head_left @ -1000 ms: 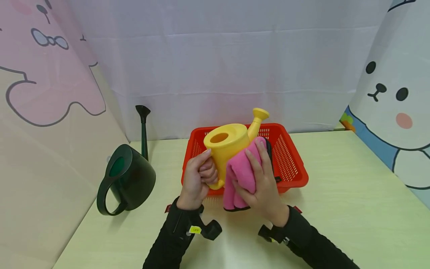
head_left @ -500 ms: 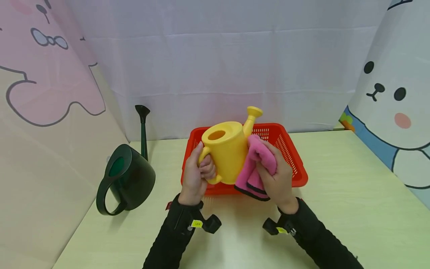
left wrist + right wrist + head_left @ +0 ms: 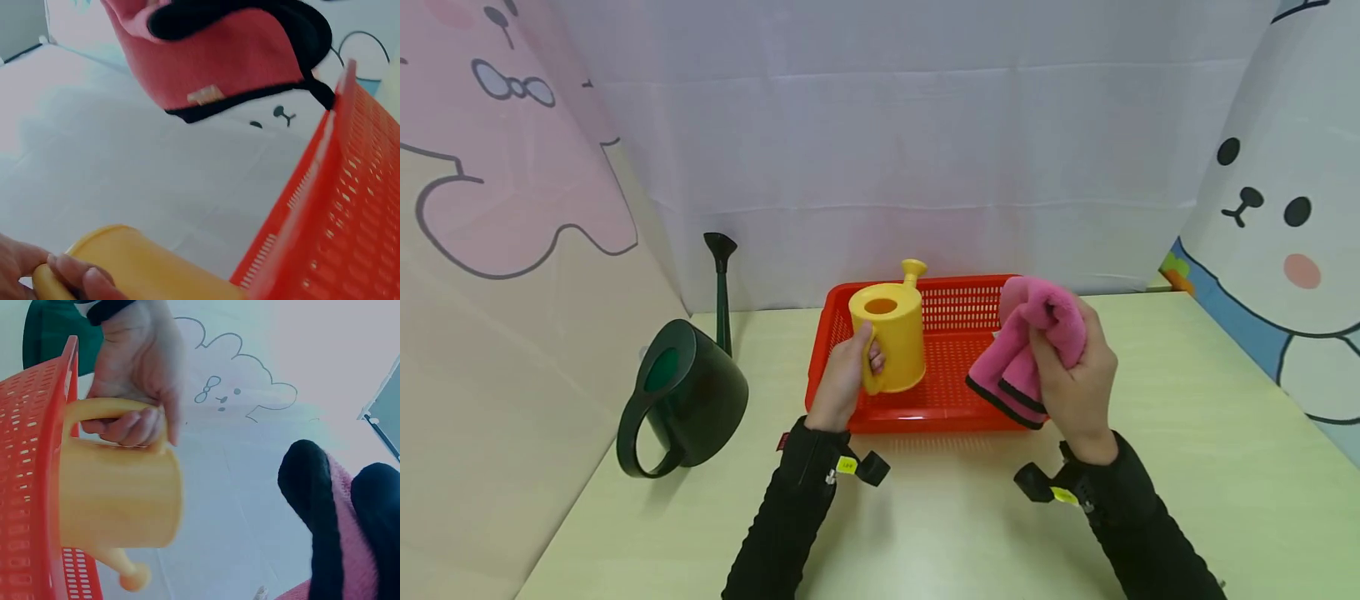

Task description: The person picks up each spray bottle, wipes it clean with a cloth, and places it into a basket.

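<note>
My left hand (image 3: pixel 848 371) grips the handle of a yellow watering can (image 3: pixel 904 346), which stands upright over the left part of a red plastic basket (image 3: pixel 962 421). In the right wrist view the left fingers (image 3: pixel 134 428) curl through that handle, and the can's lower part is hidden behind the basket wall. My right hand (image 3: pixel 1086 383) holds a folded pink cloth (image 3: pixel 1022 342) with black edging by its upper part. The cloth hangs over the basket's right side, apart from the can. The left wrist view shows the cloth's underside (image 3: pixel 219 69) with a small pale label.
A dark green watering can (image 3: pixel 700 408) with a long black-tipped spout stands on the table (image 3: pixel 925 517) at the left. Behind the basket rises a white cloth backdrop (image 3: pixel 880 167). Printed panels with cartoon animals flank the table on both sides.
The right hand has drawn the cloth off the yellow can's side and moved right with it. The left hand has turned the can upright and shifted it slightly left over the basket.
</note>
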Available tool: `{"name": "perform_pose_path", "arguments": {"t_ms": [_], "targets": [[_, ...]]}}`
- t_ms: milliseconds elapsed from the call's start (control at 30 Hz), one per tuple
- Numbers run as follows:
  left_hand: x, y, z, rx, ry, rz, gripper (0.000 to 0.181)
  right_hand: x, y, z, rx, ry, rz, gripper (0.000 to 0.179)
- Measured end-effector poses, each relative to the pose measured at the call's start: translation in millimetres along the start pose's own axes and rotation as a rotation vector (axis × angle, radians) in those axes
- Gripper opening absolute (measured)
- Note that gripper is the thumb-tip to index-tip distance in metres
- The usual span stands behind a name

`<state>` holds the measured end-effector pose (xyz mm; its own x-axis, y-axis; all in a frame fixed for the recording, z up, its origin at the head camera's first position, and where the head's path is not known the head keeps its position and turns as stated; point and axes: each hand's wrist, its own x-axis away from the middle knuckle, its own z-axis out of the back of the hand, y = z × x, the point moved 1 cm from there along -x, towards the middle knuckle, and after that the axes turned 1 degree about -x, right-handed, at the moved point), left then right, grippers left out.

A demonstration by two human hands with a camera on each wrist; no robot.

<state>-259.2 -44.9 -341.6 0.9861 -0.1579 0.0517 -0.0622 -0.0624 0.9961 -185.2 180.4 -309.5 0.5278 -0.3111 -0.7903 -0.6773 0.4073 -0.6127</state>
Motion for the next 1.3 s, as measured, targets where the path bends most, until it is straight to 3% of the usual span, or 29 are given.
{"name": "perform_pose_path", "arguments": {"t_ms": [133,367,567,667,833,967,1167,1300], "targets": [[-6.8,-8.1,0.6,-0.116,-0.012,0.033,0.037,-2.0,2,3,0.016,0.012,-0.014,0.037],[-10.7,-15.8,2.5,-0.221,-0.018,0.085,0.036,-3.2,4,4,0.023,0.015,-0.023,0.036],[-11.6,-19.0,4.0,-0.360,-0.015,0.071,0.036,-3.8,3,5,0.024,0.013,-0.024,0.036],[-8.1,-17.1,5.5,-0.555,0.000,0.001,0.037,-3.9,3,6,0.025,0.012,-0.024,0.036],[4.0,-10.9,8.4,-1.006,0.106,-0.171,0.040,-4.3,2,6,0.028,-0.004,-0.022,0.036],[11.0,-7.1,9.1,-1.197,0.121,-0.218,0.045,-5.4,2,5,0.022,-0.031,-0.029,0.036],[12.7,-10.9,12.0,-1.235,0.041,-0.179,0.038,-3.9,3,3,0.039,-0.066,-0.043,0.038],[15.3,-4.8,22.0,-1.122,0.053,-0.097,0.032,-1.7,2,2,0.062,-0.072,-0.042,0.039]]}}
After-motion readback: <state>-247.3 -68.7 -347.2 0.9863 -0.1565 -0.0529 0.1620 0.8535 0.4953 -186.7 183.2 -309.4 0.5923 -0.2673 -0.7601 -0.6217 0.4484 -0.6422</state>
